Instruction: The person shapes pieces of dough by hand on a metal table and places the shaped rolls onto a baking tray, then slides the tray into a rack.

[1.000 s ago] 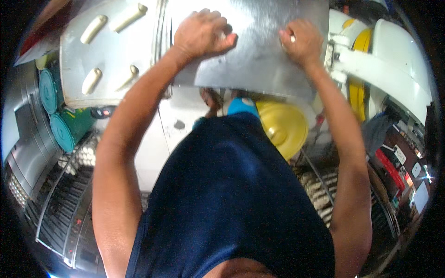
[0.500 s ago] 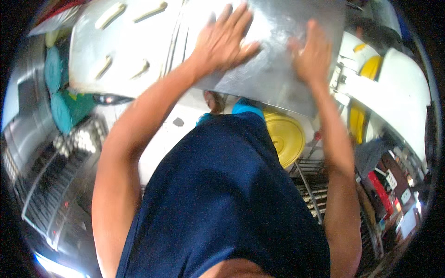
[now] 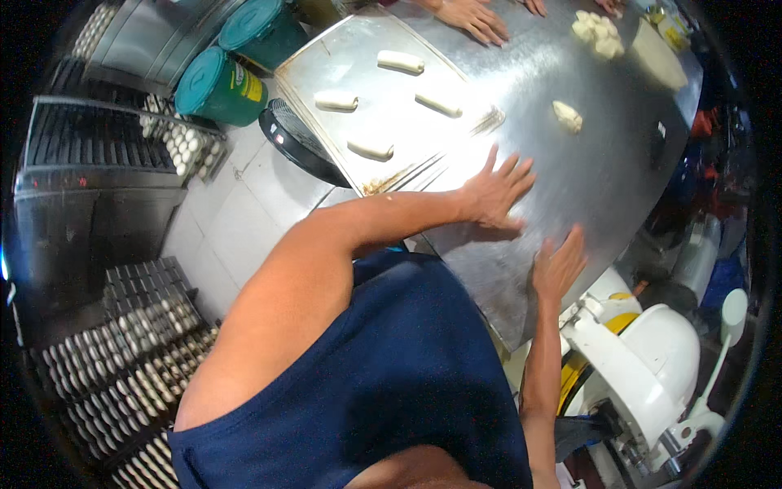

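My left hand [image 3: 497, 191] lies with fingers spread over the steel table [image 3: 619, 179], right of the metal tray [image 3: 375, 90]. My right hand [image 3: 558, 265] is lower and to its right, fingers stretched out on the steel near the table's edge. Whether anything lies under either palm is hidden. Several pale dough rolls rest apart on the tray, among them an upper roll [image 3: 399, 62] and a lower roll [image 3: 370, 148]. Farther up the table from my hands is a single dough piece [image 3: 567, 116], with a pile of dough pieces [image 3: 598, 34] beyond it.
A co-worker's hand [image 3: 476, 23] and other fingers are at the far edge. Green lidded buckets [image 3: 216, 90] stand left beside stacked eggs [image 3: 186, 145]. Racks of pale rows [image 3: 114, 350] are lower left. A white machine [image 3: 652, 367] stands below the table's right edge.
The view has swung, bringing the dough pile and co-worker's hands into sight. My hands, curled around small pale bits a second ago, opened out flat and remain spread.
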Available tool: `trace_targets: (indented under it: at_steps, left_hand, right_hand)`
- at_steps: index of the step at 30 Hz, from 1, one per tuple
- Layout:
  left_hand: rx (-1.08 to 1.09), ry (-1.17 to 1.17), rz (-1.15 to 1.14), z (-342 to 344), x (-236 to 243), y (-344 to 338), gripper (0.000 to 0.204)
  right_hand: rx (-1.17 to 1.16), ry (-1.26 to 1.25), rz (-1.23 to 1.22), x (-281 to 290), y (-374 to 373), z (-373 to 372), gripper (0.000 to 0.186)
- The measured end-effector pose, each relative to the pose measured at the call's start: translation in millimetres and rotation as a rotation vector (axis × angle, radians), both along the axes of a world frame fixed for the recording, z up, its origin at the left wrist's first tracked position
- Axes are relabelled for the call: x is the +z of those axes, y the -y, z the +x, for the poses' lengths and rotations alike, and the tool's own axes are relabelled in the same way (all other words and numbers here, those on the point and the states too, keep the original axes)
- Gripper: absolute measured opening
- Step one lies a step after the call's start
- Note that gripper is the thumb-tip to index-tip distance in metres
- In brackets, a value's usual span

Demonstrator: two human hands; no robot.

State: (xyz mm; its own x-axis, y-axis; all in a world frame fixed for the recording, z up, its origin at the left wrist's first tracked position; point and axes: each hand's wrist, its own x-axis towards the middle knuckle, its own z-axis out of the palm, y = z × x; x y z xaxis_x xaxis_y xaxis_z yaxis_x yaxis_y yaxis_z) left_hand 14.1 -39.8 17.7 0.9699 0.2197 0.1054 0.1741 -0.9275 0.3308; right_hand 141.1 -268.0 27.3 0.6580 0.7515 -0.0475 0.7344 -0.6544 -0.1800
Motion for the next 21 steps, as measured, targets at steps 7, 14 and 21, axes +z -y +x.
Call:
trace_targets:
  at_steps: [7, 14, 21]
  left_hand:
    - [-0.061, -0.205, -0.23, -61, 24, -15, 0.04]
    - [0.09, 0.269, -0.473, -135, 54, -105, 0.042]
    - [0.51, 0.277, -0.176, -282, 75, -316, 0.046]
  right_hand:
    - [0.446, -0.264, -0.058, 56, 26, 11, 0.071]
    - [0.123, -0.439, 0.039, 86, -101, 3, 0.047]
    - [0.645, -0.445, 0.367, 94, -433, -112, 0.042]
